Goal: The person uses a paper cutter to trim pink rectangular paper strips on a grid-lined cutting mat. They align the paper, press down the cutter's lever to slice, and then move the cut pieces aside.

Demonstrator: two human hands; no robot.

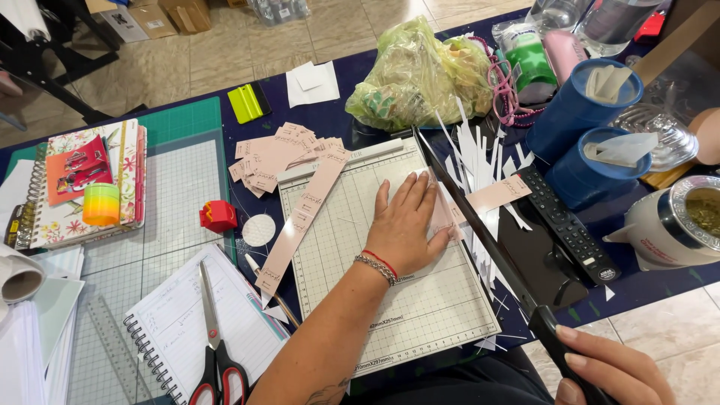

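right hand [611, 367] half out of frame

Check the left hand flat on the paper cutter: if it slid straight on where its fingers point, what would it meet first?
Probably the raised cutter blade, right beyond the left hand fingers; depth is unclear.

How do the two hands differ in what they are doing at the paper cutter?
The left hand lies flat, fingers spread, pressing a pink strip onto the cutter board; the right hand is closed around the blade handle. The left sits mid-board and wears bracelets; the right is at the frame's bottom edge, only partly in view. Both touch the same cutter.
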